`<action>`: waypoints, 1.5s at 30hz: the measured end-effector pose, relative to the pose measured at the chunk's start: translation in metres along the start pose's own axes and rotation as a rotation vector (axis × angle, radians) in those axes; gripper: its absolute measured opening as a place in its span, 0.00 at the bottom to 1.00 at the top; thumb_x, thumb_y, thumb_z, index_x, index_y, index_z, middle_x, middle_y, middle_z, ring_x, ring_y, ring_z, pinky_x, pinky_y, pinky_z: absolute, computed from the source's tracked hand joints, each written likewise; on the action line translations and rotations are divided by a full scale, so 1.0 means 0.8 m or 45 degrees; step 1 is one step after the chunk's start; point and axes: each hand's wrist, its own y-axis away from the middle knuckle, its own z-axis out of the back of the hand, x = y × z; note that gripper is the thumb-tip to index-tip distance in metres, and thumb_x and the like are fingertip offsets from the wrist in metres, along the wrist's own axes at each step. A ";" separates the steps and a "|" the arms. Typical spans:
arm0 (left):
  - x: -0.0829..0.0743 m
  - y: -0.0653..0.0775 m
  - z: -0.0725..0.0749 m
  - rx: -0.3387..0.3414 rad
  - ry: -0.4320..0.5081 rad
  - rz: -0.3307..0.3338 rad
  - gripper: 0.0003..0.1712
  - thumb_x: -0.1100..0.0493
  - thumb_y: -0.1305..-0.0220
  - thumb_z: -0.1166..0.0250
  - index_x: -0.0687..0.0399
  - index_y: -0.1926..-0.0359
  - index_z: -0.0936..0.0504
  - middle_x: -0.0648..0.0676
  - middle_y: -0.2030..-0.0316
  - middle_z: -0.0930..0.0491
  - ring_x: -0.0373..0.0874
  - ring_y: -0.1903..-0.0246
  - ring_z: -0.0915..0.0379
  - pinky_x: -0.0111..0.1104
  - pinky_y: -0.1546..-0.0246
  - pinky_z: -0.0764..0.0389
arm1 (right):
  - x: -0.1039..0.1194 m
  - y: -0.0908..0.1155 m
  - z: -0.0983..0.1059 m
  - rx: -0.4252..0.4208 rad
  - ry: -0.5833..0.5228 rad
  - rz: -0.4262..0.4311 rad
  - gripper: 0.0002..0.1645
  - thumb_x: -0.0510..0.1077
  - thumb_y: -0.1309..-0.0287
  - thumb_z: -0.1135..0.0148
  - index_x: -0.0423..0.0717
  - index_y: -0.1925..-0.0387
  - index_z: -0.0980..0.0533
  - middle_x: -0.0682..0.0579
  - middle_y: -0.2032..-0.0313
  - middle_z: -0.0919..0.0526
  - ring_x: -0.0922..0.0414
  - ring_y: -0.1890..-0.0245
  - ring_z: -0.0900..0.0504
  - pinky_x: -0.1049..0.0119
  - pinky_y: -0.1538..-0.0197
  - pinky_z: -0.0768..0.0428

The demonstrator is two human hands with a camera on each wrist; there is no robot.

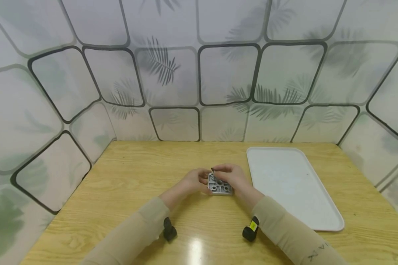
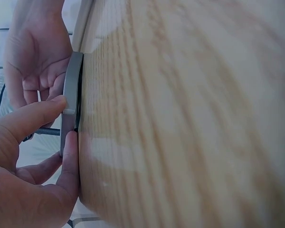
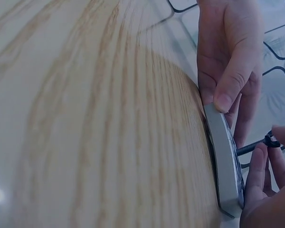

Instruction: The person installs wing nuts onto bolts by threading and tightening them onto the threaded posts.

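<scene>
A square grey metal plate with several round holes lies flat on the wooden table. My left hand grips its left edge, with the thumb on the plate's side in the left wrist view. Between the thumb and fingers of my right hand is the head of a black threaded bolt. The bolt stands up from the plate's far left corner, its lower end at the plate's face. Whether that end sits inside a hole is hidden.
A white rectangular tray lies on the table to the right of my right hand. Patterned wall panels enclose the table's back and sides. A black wrist camera hangs under the left sleeve, another under the right.
</scene>
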 end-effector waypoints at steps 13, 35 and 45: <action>0.000 -0.001 -0.002 -0.001 0.027 0.014 0.47 0.72 0.49 0.20 0.61 0.27 0.27 0.62 0.40 0.19 0.51 0.45 0.21 0.44 0.36 0.19 | -0.003 -0.004 0.000 -0.004 -0.202 -0.001 0.20 0.32 0.31 0.45 0.26 0.43 0.19 0.50 0.56 0.11 0.66 0.65 0.15 0.76 0.58 0.15; 0.001 -0.001 -0.001 -0.009 -0.004 0.011 0.47 0.70 0.49 0.19 0.60 0.27 0.26 0.60 0.39 0.19 0.50 0.45 0.21 0.44 0.36 0.19 | -0.003 0.001 -0.002 -0.003 -0.025 0.040 0.22 0.35 0.34 0.35 0.34 0.39 0.18 0.37 0.35 0.18 0.48 0.38 0.21 0.74 0.47 0.25; 0.004 -0.002 0.000 0.018 0.009 0.017 0.48 0.69 0.49 0.18 0.60 0.26 0.27 0.60 0.40 0.19 0.50 0.46 0.22 0.45 0.36 0.20 | -0.003 0.000 -0.001 0.011 0.035 0.049 0.23 0.37 0.36 0.33 0.36 0.41 0.17 0.39 0.35 0.17 0.45 0.31 0.25 0.69 0.40 0.28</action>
